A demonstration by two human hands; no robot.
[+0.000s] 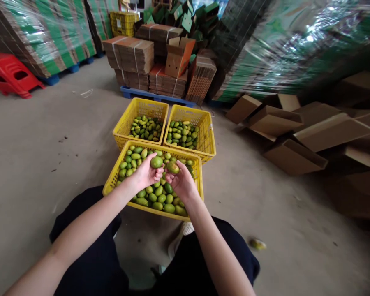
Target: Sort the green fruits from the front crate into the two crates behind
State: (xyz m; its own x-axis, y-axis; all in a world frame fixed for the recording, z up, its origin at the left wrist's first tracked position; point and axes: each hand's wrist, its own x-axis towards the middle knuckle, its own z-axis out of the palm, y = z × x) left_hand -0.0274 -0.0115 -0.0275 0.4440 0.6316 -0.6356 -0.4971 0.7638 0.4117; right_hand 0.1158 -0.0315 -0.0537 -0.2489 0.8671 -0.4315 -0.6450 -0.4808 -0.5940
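Above the near yellow crate (109, 183), my left hand (149, 172) is closed around a smooth green oval fruit (156, 162). My right hand (182, 181), just beside it, grips a yellow-green fruit (173, 167) with brownish marks on its skin. The two fruits are held close together at about the same height. Below them, loose green fruits (158, 197) fill much of the near crate, and my hands and forearms hide part of them. The exact kind of fruit cannot be made out.
Two more yellow crates, left (120, 132) and right (210, 142), hold similar fruit behind the near one. One fruit (257, 244) lies on the floor at right. Flattened cartons (132, 53) sit on a blue pallet (160, 96). Open cardboard boxes (299, 152) and a red stool (14, 74) flank the area.
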